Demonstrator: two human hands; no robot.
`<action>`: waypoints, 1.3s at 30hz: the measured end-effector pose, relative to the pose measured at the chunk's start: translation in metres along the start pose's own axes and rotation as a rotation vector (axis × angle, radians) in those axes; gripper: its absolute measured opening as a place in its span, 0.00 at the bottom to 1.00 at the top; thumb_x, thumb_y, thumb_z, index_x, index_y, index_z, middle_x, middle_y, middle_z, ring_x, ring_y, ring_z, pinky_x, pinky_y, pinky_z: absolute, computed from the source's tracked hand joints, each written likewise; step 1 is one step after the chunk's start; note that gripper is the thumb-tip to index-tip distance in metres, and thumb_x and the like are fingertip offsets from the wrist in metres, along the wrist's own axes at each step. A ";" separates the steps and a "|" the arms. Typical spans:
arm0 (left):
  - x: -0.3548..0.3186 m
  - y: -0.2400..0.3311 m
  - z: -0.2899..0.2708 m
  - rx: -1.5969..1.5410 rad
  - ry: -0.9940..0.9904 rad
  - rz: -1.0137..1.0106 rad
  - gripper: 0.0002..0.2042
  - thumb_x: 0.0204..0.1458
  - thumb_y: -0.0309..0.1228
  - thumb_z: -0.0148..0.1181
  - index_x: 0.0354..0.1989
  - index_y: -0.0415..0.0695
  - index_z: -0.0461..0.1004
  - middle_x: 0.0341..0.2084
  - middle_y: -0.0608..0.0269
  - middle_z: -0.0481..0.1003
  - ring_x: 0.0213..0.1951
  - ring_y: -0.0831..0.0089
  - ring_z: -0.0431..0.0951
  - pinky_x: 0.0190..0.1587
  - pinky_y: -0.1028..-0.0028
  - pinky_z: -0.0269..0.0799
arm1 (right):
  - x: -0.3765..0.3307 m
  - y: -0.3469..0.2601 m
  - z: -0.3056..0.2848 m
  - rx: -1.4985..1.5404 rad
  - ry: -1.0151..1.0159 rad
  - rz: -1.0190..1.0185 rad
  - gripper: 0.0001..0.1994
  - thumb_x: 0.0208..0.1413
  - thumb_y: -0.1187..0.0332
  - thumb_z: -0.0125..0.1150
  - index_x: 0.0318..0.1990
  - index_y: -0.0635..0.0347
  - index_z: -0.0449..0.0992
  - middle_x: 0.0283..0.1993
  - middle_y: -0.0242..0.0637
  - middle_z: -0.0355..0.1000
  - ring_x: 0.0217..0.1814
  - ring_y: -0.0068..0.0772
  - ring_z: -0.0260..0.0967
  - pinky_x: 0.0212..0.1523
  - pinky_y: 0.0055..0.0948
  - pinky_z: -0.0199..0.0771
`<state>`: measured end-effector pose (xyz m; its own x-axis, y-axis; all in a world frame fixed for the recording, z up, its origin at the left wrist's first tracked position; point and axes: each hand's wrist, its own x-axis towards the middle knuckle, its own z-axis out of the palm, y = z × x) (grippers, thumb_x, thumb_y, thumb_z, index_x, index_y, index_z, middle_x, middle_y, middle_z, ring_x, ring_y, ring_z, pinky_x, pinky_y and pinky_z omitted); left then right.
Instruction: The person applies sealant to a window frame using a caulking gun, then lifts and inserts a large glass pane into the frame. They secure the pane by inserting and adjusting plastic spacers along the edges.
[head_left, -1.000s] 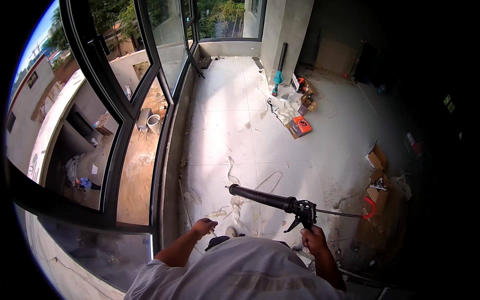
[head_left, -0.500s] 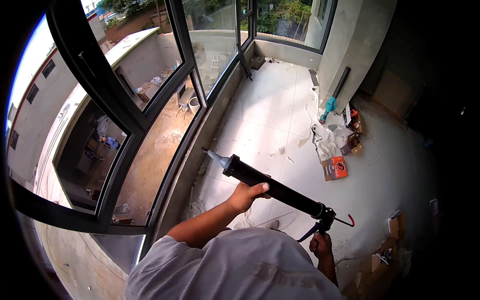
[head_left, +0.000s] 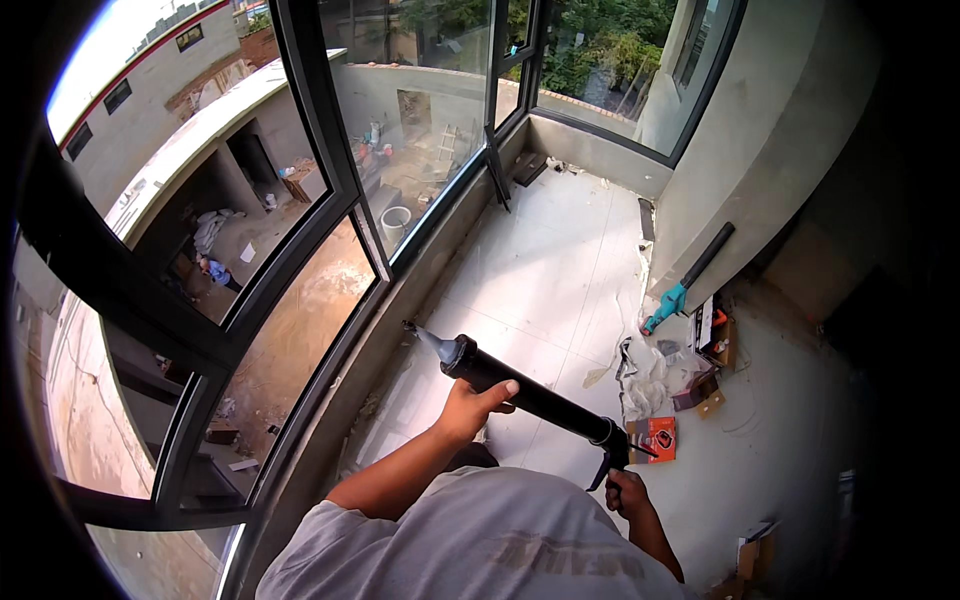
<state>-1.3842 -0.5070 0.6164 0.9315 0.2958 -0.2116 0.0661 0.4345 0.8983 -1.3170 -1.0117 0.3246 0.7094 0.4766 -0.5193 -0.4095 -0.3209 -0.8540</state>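
Note:
A long black caulking gun (head_left: 545, 403) lies slantwise in front of me, its pale translucent nozzle (head_left: 436, 345) pointing up and left toward the window sill. My left hand (head_left: 473, 408) cups the barrel from below near the nozzle end, thumb over the side. At the rear, my right hand (head_left: 627, 492) is closed round the handle, beside the trigger (head_left: 602, 470). The nozzle tip looks dark and appears apart from the low wall (head_left: 385, 345) under the dark-framed windows (head_left: 335, 190).
On the pale tiled floor (head_left: 530, 260) to the right lie a teal blower (head_left: 668, 305) with a black tube, crumpled plastic sheeting (head_left: 645, 375), an orange box (head_left: 654, 440) and opened cartons (head_left: 715, 340). A grey pillar (head_left: 745, 150) stands beyond. More cardboard (head_left: 755, 555) sits at lower right.
My view has turned, so windows and floor items sit differently. Both hands keep their hold on the caulking gun; the red-tipped rod at its rear no longer shows clearly.

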 end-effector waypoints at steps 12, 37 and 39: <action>0.325 0.034 0.058 -0.384 -0.263 -0.196 0.23 0.59 0.44 0.68 0.56 0.43 0.75 0.50 0.54 0.80 0.55 0.56 0.79 0.63 0.47 0.72 | 0.122 -0.290 -0.044 -0.078 0.458 -0.063 0.16 0.63 0.59 0.65 0.28 0.58 0.72 0.15 0.27 0.64 0.13 0.20 0.61 0.15 0.27 0.61; 0.917 0.018 0.154 0.293 -0.378 0.100 0.28 0.54 0.43 0.67 0.58 0.37 0.70 0.50 0.48 0.77 0.54 0.56 0.77 0.64 0.57 0.67 | 0.647 -0.438 -0.148 -0.078 0.210 0.252 0.30 0.67 0.40 0.55 0.48 0.64 0.80 0.43 0.51 0.81 0.46 0.52 0.80 0.51 0.44 0.76; 0.941 -0.002 0.146 0.343 -0.403 0.081 0.28 0.52 0.42 0.68 0.57 0.37 0.70 0.47 0.48 0.78 0.51 0.57 0.78 0.61 0.58 0.69 | 0.633 -0.405 -0.157 -0.115 0.299 0.395 0.27 0.65 0.43 0.58 0.46 0.64 0.81 0.41 0.49 0.82 0.45 0.49 0.80 0.50 0.43 0.77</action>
<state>-0.4552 -0.3534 0.4716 0.9975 -0.0626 -0.0321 0.0383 0.1010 0.9941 -0.6116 -0.7084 0.3468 0.6531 0.0513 -0.7556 -0.6257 -0.5255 -0.5765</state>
